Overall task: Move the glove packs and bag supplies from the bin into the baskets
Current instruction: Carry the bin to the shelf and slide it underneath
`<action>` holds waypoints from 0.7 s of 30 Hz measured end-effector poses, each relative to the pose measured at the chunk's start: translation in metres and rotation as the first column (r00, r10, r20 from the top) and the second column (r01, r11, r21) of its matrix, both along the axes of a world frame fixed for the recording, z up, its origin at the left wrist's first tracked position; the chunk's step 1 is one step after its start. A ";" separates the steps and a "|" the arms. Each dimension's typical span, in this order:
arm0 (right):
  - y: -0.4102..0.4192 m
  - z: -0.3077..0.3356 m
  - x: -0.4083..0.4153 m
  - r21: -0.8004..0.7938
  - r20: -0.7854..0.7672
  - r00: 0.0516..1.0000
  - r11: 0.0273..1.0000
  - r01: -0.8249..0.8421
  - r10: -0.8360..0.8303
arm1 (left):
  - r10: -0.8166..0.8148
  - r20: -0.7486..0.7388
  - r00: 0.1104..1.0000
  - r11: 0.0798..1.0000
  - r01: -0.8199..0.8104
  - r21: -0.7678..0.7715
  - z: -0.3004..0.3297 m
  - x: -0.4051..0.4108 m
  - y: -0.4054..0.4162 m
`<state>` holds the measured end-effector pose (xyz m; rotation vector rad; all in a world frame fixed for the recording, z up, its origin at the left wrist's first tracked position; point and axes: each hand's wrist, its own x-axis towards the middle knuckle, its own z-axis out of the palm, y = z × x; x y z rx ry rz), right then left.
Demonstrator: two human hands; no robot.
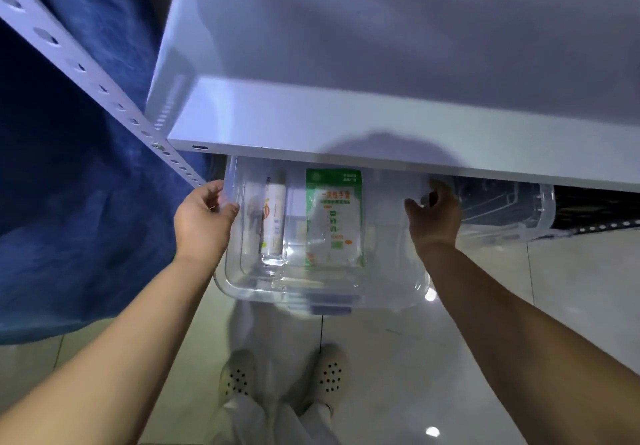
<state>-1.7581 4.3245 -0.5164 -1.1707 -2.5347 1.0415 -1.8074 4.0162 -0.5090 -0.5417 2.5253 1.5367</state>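
White shelf (381, 153) overhead, glossy floor tiles (571, 288) below. Left hand (202, 217) gripping left rim of clear bin (322, 292) at centre frame; bag roll (273, 216) and green glove pack (334, 216) inside; right hand (434, 217) clasping right rim. Likely step: drawing bin from under shelf. Next: full clearance before unloading; baskets not visible.

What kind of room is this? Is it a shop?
Probably a storeroom or stock area, not surely a shop. There is a white metal shelf on a post with holes, a clear bin of packed supplies held by both hands, and a shiny tiled floor.
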 end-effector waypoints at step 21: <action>0.080 0.057 0.065 0.250 0.064 0.946 0.923 0.293 -0.318 | -0.243 0.259 0.935 0.849 0.334 -0.410 0.035 0.048 0.020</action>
